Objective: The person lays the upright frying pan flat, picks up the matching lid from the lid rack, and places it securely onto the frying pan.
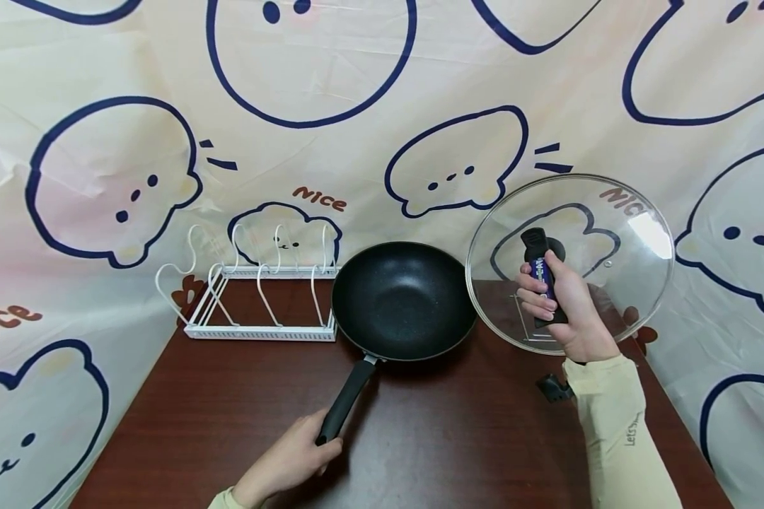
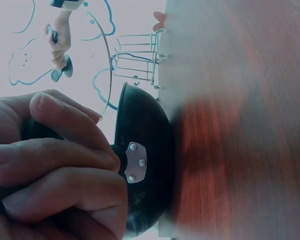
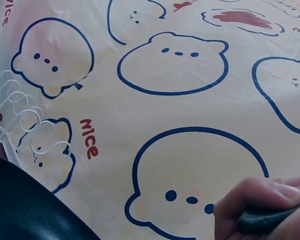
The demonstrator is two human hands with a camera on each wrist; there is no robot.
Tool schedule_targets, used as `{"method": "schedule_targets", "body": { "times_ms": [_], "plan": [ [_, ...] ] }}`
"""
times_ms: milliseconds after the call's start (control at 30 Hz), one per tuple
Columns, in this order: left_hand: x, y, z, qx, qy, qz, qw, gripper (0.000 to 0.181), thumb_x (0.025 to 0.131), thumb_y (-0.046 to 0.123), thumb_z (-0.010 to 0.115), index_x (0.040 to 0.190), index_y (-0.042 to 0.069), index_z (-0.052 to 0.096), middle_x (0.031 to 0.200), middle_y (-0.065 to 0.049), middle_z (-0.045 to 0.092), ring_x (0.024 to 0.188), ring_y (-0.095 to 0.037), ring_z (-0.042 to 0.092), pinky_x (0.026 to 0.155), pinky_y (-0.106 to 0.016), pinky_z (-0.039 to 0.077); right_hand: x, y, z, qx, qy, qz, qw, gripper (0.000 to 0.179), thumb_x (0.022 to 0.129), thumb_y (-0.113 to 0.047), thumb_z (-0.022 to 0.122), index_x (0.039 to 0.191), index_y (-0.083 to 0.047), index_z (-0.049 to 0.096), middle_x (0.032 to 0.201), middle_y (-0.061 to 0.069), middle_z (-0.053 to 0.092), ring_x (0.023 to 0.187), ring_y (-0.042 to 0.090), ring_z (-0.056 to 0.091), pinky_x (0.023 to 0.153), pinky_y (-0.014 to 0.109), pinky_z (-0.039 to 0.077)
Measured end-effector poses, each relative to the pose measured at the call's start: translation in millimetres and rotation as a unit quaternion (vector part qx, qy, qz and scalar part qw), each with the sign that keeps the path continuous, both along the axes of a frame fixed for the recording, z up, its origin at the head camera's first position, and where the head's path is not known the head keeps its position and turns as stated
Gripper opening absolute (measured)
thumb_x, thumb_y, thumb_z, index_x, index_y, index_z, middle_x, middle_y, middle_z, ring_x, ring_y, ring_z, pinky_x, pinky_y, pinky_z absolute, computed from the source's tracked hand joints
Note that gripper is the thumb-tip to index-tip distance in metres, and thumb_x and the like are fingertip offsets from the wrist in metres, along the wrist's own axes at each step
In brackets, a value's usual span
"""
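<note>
A black wok (image 1: 404, 300) stands on the brown table at the middle, its long handle (image 1: 346, 399) pointing toward me. My left hand (image 1: 293, 456) grips the end of that handle; in the left wrist view its fingers (image 2: 65, 155) curl around it, next to the riveted metal bracket (image 2: 136, 162). To the wok's right, my right hand (image 1: 566, 304) holds a clear glass lid (image 1: 617, 297) by its black handle (image 1: 537, 247). The lid is raised and tilted up, its left edge beside the wok's rim.
A white wire rack (image 1: 261, 332) with curved dividers stands left of the wok, close to its rim. Behind the table (image 1: 446, 438) hangs a cloth (image 1: 350, 162) printed with cartoon faces. A small black object (image 1: 554, 387) shows beside the right sleeve (image 1: 617, 424).
</note>
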State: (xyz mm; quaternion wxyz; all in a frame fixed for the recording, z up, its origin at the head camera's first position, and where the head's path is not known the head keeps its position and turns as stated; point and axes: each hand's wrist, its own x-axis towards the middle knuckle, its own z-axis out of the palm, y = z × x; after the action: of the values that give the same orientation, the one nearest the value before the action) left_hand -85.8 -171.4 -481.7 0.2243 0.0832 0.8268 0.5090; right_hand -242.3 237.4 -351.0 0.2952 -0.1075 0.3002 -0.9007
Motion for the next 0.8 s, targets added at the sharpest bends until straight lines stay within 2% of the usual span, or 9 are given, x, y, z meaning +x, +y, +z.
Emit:
{"method": "schedule_targets", "body": {
  "times_ms": [133, 367, 567, 800],
  "plan": [
    [-0.2, -0.3, -0.3, -0.001, 0.001, 0.0, 1.0, 0.017, 0.097, 0.014, 0.06, 0.107, 0.0, 0.058, 0.057, 0.002, 0.057, 0.049, -0.011, 0.053, 0.05, -0.023, 0.042, -3.3, -4.1, -2.7, 0.005, -0.015, -0.002, 0.9999, 0.05, 0.112, -0.048, 0.025, 0.102, -0.004, 0.047, 0.069, 0.0, 0.033, 0.054, 0.011, 0.01, 0.044, 0.021, 0.041],
    [0.9, 0.1, -1.0, -0.007, 0.015, -0.001, 0.9999, 0.014, 0.097, 0.013, 0.061, 0.103, 0.001, 0.058, 0.056, 0.004, 0.056, 0.048, -0.009, 0.053, 0.05, -0.022, 0.042, -8.4, -11.7, -6.9, 0.011, -0.036, -0.012, 0.9992, 0.051, 0.112, -0.048, 0.023, 0.102, -0.003, 0.045, 0.068, 0.0, 0.032, 0.055, 0.01, 0.011, 0.042, 0.021, 0.039],
    [0.5, 1.5, 0.5, -0.006, 0.016, -0.001, 0.9998, 0.012, 0.096, 0.013, 0.061, 0.101, 0.003, 0.058, 0.056, 0.004, 0.056, 0.047, -0.009, 0.053, 0.05, -0.022, 0.042, -10.8, -18.6, -9.2, 0.026, -0.062, -0.036, 0.9971, 0.048, 0.112, -0.048, 0.026, 0.104, -0.004, 0.043, 0.066, 0.002, 0.044, 0.053, 0.01, 0.014, 0.041, 0.021, 0.039],
    [1.5, 0.9, 1.1, -0.008, 0.025, -0.003, 0.9997, 0.014, 0.096, 0.013, 0.061, 0.102, 0.001, 0.057, 0.056, 0.004, 0.056, 0.048, -0.009, 0.055, 0.052, -0.023, 0.044, -17.2, -26.5, -12.3, 0.053, -0.064, -0.049, 0.9953, 0.047, 0.111, -0.049, 0.023, 0.102, -0.006, 0.039, 0.064, -0.002, 0.038, 0.053, 0.008, 0.01, 0.04, 0.019, 0.034]
  ]
}}
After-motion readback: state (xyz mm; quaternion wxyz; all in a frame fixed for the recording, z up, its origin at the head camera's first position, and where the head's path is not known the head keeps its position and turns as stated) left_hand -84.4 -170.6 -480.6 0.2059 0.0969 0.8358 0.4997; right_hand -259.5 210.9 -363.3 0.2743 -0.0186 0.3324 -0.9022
